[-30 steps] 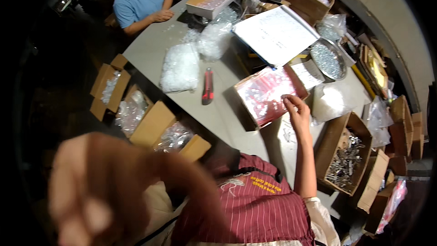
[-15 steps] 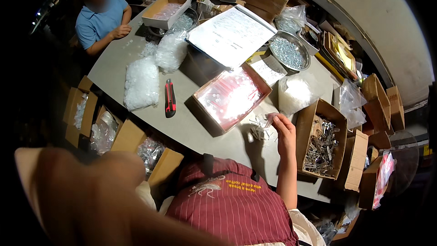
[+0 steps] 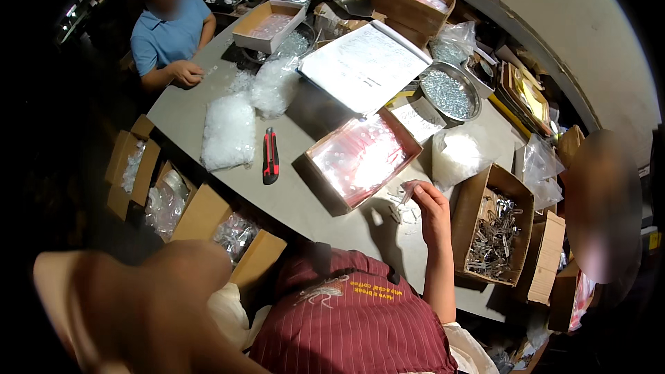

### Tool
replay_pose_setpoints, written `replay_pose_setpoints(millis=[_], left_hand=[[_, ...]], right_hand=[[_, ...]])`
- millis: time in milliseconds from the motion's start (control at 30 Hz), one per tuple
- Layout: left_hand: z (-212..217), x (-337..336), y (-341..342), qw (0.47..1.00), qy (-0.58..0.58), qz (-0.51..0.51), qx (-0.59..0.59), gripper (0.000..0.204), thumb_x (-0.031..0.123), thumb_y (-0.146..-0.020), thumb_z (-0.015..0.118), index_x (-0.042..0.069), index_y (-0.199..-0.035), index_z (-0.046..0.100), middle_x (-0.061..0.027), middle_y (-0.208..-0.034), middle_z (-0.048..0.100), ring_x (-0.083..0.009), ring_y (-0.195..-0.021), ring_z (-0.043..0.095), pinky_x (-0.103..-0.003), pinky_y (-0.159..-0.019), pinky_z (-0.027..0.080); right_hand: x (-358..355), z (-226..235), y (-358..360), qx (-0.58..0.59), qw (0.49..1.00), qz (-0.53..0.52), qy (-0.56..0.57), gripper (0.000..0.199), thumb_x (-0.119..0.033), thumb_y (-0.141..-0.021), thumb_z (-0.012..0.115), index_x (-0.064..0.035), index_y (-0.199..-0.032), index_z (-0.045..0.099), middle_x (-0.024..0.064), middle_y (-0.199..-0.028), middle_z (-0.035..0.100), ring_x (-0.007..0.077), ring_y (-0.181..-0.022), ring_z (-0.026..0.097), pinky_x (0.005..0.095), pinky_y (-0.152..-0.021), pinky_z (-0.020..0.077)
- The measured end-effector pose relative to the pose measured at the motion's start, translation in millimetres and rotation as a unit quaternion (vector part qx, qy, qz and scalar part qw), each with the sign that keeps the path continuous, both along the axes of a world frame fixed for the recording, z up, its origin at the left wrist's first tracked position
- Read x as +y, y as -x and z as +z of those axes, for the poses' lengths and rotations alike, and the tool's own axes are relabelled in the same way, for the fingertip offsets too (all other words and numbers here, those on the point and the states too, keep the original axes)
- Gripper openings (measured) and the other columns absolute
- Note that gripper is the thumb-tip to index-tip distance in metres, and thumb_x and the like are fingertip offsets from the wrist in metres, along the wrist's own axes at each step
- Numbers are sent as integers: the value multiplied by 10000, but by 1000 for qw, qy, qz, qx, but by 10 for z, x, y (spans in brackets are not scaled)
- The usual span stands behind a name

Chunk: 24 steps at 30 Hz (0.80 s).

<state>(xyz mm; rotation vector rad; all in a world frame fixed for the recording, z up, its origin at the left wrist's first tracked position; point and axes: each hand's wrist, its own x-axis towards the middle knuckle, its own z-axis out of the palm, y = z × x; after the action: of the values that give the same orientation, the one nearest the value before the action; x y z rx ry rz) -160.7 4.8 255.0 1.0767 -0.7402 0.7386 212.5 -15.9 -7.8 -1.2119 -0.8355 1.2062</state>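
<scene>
Your right hand (image 3: 432, 213) hangs over the grey tabletop (image 3: 298, 197) toward the near edge, thumb and fingertips pinched together on a small translucent pinkish plastic bag (image 3: 410, 188). Small white plastic pieces (image 3: 405, 213) lie loose just below it. Your left hand (image 3: 149, 284) looms blurred at lower left, close to the lens; can't tell if its fingers are apart or together, and it hides part of the open cardboard boxes (image 3: 201, 215) below the table's near-left edge.

Crowding the right hand: a brown cardboard box of red-and-clear packets (image 3: 400, 128) just left, glare washing out its contents; a frosted plastic bag (image 3: 454, 159) behind; a deep brown cardboard box of metal clips (image 3: 476, 201) just right, at the table's right side. A blue-edged clipboard with white paper (image 3: 367, 66) sits by the packet box's far corner. Beyond, toward the far-right edge: a round metal bowl of silver hardware (image 3: 478, 102). Toward the table's left corner: a red-and-black box cutter (image 3: 271, 159) beside a clear bag of white pieces (image 3: 228, 135). At the far-left edge, a person in a blue shirt (image 3: 166, 40).
</scene>
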Motion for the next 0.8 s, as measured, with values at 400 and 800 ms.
replay_pose_setpoints(millis=[400,800], left_hand=[[-107,76,-256,969,85,-234,10,283,162,-979,587,31,-729,608,-86,-673,606,-195,-561,590,-364,-482,481],[-1811,353,-1588,649,-289,513,482,419,162,-846,758,37,-1217,609,-147,-1054,673,-299,-905,662,-366,-735,549]], right_hand=[[-53,251,123,14,999,32,-15,260,-159,-929,661,20,-1112,709,63,-1093,694,155,-1067,598,308,-993,417],[-206,266,345,76,996,-47,-22,231,-73,-920,704,5,-1131,648,22,-908,676,100,-855,620,267,-809,485]])
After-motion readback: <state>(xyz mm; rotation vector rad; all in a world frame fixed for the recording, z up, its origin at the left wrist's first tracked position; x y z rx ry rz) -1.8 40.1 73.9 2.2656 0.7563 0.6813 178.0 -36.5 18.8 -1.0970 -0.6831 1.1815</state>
